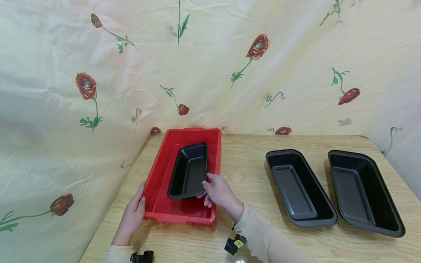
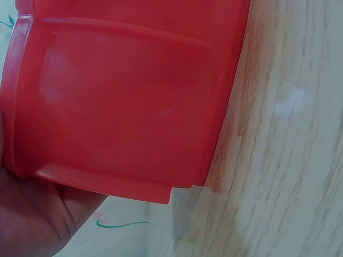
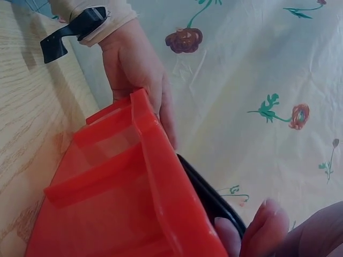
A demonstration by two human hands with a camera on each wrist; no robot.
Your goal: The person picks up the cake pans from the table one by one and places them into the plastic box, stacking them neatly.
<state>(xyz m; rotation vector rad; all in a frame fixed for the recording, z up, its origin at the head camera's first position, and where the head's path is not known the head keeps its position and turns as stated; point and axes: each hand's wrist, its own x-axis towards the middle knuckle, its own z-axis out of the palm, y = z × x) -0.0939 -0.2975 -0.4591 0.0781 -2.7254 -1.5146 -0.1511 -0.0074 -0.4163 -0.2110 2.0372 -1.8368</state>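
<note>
Loaf pan [image 1: 189, 171], black, sits tilted inside the red bin [image 1: 158, 182] at the table's [image 1: 243, 164] left end, its near end propped on the bin's wall. To seat it well, I judge the right hand [image 1: 218, 191], whose fingers pinch that near rim, should lower it level. The left hand [image 1: 133, 215] lies open against the bin's outer left wall, steadying it

bare table [image 1: 243, 164] between bin [image 1: 161, 175], pans [image 1: 300, 186]
</note>
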